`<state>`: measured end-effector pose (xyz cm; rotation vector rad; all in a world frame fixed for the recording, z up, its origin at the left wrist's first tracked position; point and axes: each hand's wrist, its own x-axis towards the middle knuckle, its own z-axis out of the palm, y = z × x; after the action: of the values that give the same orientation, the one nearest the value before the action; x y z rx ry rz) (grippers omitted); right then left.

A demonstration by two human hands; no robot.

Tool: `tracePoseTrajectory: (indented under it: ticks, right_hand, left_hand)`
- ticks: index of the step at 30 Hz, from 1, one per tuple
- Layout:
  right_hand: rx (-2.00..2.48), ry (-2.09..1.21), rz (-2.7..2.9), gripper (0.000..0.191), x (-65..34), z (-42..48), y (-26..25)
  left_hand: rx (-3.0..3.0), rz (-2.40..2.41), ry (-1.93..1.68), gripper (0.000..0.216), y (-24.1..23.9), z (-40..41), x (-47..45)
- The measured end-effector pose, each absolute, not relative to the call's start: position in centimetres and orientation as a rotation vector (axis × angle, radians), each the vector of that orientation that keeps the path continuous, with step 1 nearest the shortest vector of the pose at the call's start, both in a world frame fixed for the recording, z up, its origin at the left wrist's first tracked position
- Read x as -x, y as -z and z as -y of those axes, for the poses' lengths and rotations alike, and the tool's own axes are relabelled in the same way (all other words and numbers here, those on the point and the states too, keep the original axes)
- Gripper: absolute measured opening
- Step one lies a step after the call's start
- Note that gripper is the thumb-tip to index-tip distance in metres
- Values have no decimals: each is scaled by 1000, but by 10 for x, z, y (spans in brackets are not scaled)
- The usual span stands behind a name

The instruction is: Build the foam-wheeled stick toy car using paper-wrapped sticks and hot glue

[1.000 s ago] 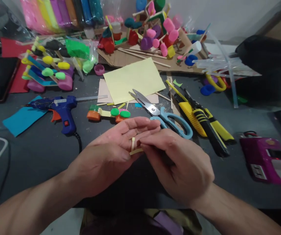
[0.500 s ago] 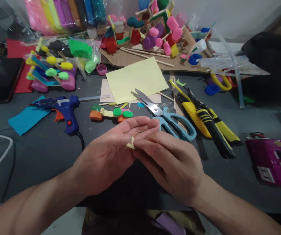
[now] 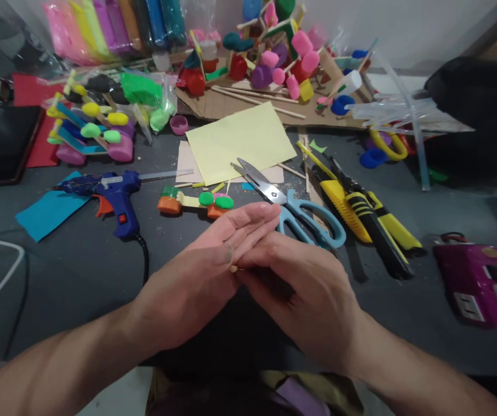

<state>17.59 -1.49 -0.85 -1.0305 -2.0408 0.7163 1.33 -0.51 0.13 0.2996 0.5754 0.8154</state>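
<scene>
My left hand [image 3: 205, 271] is turned palm up with its fingers stretched out, cupped a little. Against its palm, the fingertips of my right hand [image 3: 300, 283] are pinched together on a small pale yellow piece [image 3: 233, 268]. Only a tiny end of that piece shows; the fingers hide the rest. Just beyond the hands lie scissors [image 3: 313, 216] with light blue handles, blades pointing away to the left. Behind my left fingers sits a small model [image 3: 194, 201] with orange and green parts and a pale bar.
A blue glue gun [image 3: 116, 193] lies left on blue paper [image 3: 43, 214]. Yellow paper [image 3: 244, 141] is ahead, yellow-black cutters [image 3: 374, 225] right, a purple device [image 3: 469, 283] far right. Several colourful models [image 3: 270, 58] stand at the back on cardboard [image 3: 200, 104].
My right fingertips have shifted slightly down along the left palm. The pale yellow piece, which showed as a small forked shape, is now mostly hidden.
</scene>
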Motion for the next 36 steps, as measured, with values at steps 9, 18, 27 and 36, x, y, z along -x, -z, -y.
tracePoseTrajectory:
  ticks: [9,18,27,36]
  right_hand:
    - [1100,-399,2143,14,-189,14,7]
    - [1092,-464,2122,19,-195,16,3]
    - [1085,-698,1976,16,-200,10,1]
    - [1053,-731,1951,23,-203,12,-5]
  left_hand:
    - [-892,-946,-727,25,-1,12,-5]
    - [-1115,-1122,-731,15,-2,4,-5]
    - [-760,-971,-696,9,-4,1,-6]
    - [-935,-1051,-734,11,-6,3,-4]
